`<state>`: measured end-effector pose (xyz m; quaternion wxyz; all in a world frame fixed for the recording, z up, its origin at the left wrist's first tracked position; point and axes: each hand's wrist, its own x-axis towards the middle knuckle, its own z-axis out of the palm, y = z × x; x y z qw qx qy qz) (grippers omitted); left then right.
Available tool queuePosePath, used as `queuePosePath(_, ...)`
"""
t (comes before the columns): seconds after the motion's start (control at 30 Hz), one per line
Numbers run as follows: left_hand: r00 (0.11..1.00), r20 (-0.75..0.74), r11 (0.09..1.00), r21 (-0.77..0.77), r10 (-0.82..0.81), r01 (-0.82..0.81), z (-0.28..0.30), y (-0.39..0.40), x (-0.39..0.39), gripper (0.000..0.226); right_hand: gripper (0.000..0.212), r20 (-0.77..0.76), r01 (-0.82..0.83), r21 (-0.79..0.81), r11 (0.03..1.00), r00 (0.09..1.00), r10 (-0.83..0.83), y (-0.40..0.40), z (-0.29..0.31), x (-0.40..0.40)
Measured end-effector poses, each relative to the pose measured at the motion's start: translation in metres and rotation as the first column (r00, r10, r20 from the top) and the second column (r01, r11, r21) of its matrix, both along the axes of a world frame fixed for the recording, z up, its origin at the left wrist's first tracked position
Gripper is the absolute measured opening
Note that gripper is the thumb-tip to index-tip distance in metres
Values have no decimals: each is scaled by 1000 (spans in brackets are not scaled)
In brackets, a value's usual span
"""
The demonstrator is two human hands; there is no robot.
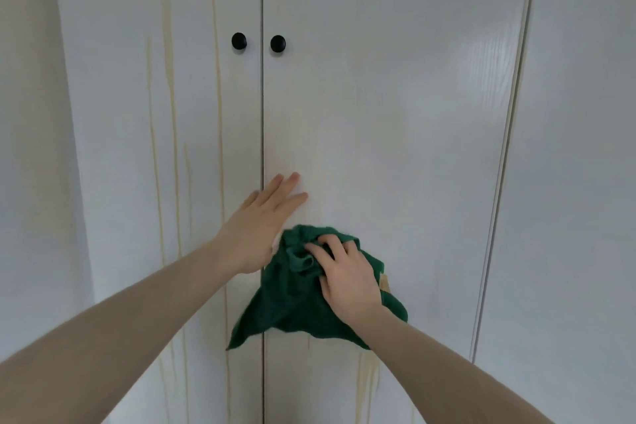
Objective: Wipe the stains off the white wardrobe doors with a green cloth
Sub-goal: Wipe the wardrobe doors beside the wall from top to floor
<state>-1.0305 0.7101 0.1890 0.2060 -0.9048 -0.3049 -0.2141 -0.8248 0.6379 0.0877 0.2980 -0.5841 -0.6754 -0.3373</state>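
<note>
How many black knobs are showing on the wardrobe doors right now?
2. One black knob sits on the left door by the centre seam; the other knob is beside it on the right door. The far-right panel shows none; more may lie outside the frame.

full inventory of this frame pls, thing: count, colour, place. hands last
wardrobe doors: 2 with knobs, white, centre, meeting at a vertical seam; a further white panel at right
knobs: 2, black, one either side of the seam, upper centre
drip stains: several, yellowish vertical streaks, mostly on the left door; more low on the right door below the cloth
green cloth: 1, dark green, bunched against the doors across the seam, lower centre
wall: 1, off-white, far left
left hand: 1, fingers straight, flat against the doors at the seam, just above-left of the cloth
right hand: 1, grip curled into the bunched cloth, pressing it to the right door
</note>
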Motion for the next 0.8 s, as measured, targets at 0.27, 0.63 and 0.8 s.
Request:
queuePosePath(0.27, 985, 174, 980, -196, -12, 47, -95, -47, -4, 81, 43, -216, -52, -382, 923, 976, -34, -25, -63, -14)
queuePosePath(0.63, 635, 768, 852, -385, 82, 356, -64, -100, 53, 58, 57, -854, -544, -71, 836, 466, 230, -104, 102, -9)
queuePosePath(0.8, 380, 918, 963, -196, 114, 185, 10, -86, 77, 56, 67, -751, -363, 49, 931, 601, 274, -149, 133, 65)
